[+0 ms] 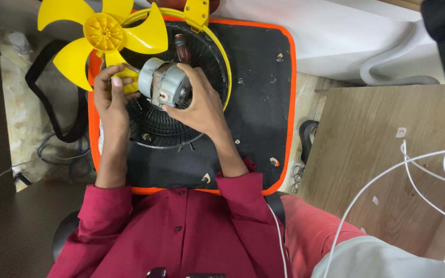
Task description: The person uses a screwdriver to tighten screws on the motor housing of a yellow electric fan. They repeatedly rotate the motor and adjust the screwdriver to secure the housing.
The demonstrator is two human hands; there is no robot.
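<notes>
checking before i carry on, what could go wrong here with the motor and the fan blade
1. The grey motor is held up only by the right hand over the black grille; a slip could drop it onto the grille.
2. The left hand works at the shaft right beside the yellow fan blade, which overhangs the mat's edge and might get knocked off.
3. The red-handled screwdriver lies loose behind the motor and may roll.

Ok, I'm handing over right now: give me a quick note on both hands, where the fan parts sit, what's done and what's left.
Right hand: gripping the grey motor over the black grille.
Left hand: fingertips at the motor's side by the shaft.
Yellow fan blade lies off the motor, top left. Yellow ring and a red-handled screwdriver sit on the grille, all on the orange-edged black mat.
Done: blade off.
Left: motor in hand, not set down.
</notes>
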